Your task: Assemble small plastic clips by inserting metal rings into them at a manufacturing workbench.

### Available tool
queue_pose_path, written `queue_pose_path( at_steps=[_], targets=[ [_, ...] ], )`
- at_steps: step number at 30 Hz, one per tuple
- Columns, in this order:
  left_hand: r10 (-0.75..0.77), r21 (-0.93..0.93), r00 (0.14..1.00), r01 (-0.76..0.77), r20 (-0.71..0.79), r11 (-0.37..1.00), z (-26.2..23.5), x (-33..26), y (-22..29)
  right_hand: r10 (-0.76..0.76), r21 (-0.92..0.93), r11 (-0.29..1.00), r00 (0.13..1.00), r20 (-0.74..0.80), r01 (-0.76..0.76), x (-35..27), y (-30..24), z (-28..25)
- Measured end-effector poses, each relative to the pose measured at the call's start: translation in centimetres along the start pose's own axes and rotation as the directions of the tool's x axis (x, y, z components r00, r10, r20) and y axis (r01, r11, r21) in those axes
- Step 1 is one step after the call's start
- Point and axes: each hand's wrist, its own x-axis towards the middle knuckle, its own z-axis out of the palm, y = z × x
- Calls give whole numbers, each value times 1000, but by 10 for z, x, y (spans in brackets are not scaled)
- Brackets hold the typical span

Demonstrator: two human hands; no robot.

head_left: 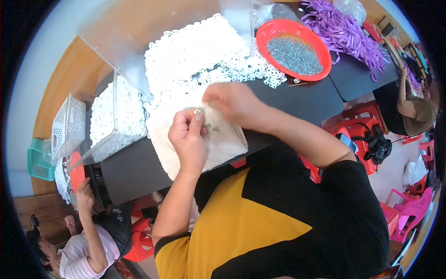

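Note:
My left hand [188, 139] is closed, pinching a small white plastic piece [197, 111] between thumb and forefinger. Just to its right and a bit farther off is my right hand [234, 102], whose fingers are smeared by motion, so I cannot see whether they hold anything. Both hands are above a cream fluffy towel [227, 148] with a few small dark bits on it. Beyond the towel lies a large heap of similar white pieces [195, 49], some with holes, spilling out of a tipped clear plastic bin [125, 44].
A red basin [326, 63] of small metal parts stands far right, by purple ribbons [346, 32]. A clear box [104, 148] of white pieces is at left, near a white basket [69, 123] and a green basket [39, 160]. Two other people sit left and right.

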Motion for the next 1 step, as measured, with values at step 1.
queue_pose_path(
  at_steps=[1],
  targets=[
    [34,-21,999,-34,5,999,-2,0,-3,35,-60,998,999,-11,-35,4,3,-11]
  ],
)
